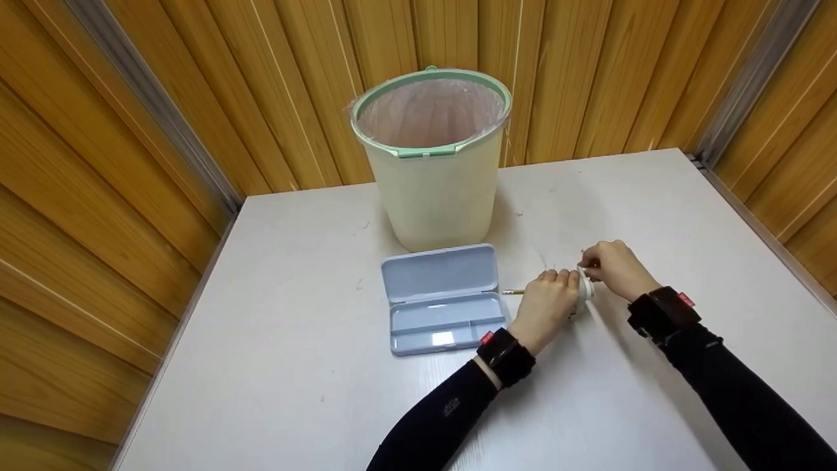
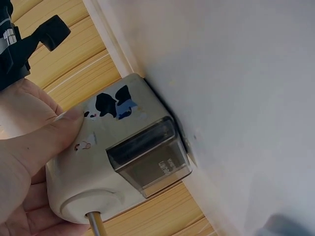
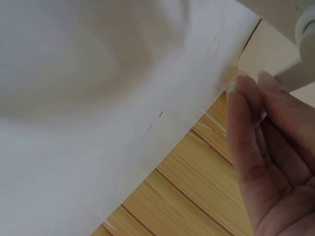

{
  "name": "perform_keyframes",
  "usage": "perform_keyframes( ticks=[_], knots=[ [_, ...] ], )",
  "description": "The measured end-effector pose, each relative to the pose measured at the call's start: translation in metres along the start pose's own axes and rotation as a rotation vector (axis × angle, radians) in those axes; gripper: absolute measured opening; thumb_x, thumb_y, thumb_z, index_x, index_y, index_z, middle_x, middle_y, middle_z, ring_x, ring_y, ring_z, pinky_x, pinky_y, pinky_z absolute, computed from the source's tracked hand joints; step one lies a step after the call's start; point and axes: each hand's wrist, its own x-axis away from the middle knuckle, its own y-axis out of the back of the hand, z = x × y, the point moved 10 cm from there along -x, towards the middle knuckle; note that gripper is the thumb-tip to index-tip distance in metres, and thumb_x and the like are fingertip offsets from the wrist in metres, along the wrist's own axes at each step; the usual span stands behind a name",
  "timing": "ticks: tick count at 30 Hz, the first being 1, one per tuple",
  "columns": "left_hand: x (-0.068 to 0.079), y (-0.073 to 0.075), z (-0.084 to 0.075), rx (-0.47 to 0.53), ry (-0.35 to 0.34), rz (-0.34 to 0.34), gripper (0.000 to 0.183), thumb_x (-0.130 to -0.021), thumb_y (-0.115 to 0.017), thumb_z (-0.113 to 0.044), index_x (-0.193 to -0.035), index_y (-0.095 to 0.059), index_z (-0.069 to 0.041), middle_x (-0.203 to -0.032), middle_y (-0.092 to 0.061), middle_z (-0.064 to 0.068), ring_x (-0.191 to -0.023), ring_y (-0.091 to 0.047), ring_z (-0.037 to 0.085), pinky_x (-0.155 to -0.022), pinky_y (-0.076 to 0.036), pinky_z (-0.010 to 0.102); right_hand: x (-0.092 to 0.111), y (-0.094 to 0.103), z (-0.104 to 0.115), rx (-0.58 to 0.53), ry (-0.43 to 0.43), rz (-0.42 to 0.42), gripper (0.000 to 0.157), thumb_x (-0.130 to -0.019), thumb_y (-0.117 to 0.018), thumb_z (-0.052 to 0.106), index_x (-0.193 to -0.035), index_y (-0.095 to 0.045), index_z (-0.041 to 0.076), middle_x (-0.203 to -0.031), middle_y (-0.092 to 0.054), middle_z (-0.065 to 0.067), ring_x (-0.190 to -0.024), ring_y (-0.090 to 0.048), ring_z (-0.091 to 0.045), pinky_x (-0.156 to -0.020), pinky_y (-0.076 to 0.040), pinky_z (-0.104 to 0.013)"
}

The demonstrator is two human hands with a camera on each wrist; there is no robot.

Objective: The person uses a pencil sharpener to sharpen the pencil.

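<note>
My left hand (image 1: 546, 307) grips a white pencil sharpener (image 2: 101, 147) with stickers on its top, the thumb laid over it. A dark see-through shavings drawer (image 2: 152, 160) sits in its side. A pencil (image 2: 96, 226) is in the sharpener's round hole, and its eraser end points left in the head view. At the opposite end, my right hand (image 1: 618, 269) pinches the sharpener's crank (image 3: 293, 77) between thumb and fingers; the knob itself is mostly hidden by them.
Left of the sharpener, a blue pencil case (image 1: 439, 273) lies with its lid up, showing bare compartments. Behind it stands a cream bin (image 1: 438, 203) with a green rim and a clear liner. Wood-patterned panels (image 1: 274, 98) border the white table (image 1: 274, 314).
</note>
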Motion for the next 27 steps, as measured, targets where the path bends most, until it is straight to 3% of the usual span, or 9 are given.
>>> perform_keyframes(
  ticks=[4,12,27],
  knots=[
    [0.000,0.000,-0.001,-0.005,-0.002,0.002,0.025,-0.090,-0.062,-0.017,-0.113,-0.070,-0.018,-0.096,-0.071,-0.009,-0.081,-0.065,0.005,-0.072,-0.054,0.016,-0.001,-0.001,0.000,0.005,0.002,0.024,0.002,-0.079,-0.071,-0.009,-0.081,-0.070,-0.009,-0.081,-0.071,-0.024,-0.072,-0.068,-0.033,-0.069,-0.058,-0.043],
    [-0.002,0.000,0.002,0.007,0.000,0.009,0.026,-0.091,-0.062,-0.016,-0.116,-0.070,-0.017,-0.101,-0.073,-0.008,-0.085,-0.067,0.006,-0.078,-0.054,0.017,-0.005,0.000,0.003,0.012,0.023,0.048,0.004,-0.079,-0.071,-0.010,-0.077,-0.070,-0.006,-0.075,-0.070,-0.019,-0.067,-0.065,-0.024,-0.061,-0.051,-0.027],
    [-0.001,0.001,-0.001,-0.013,0.016,-0.005,0.023,-0.093,-0.061,-0.018,-0.114,-0.071,-0.019,-0.096,-0.072,-0.009,-0.080,-0.065,0.005,-0.073,-0.054,0.016,-0.002,-0.010,-0.002,0.025,0.020,0.113,0.005,-0.079,-0.071,-0.008,-0.075,-0.071,-0.005,-0.066,-0.068,-0.012,-0.059,-0.056,-0.013,-0.055,-0.044,-0.022]
  ],
)
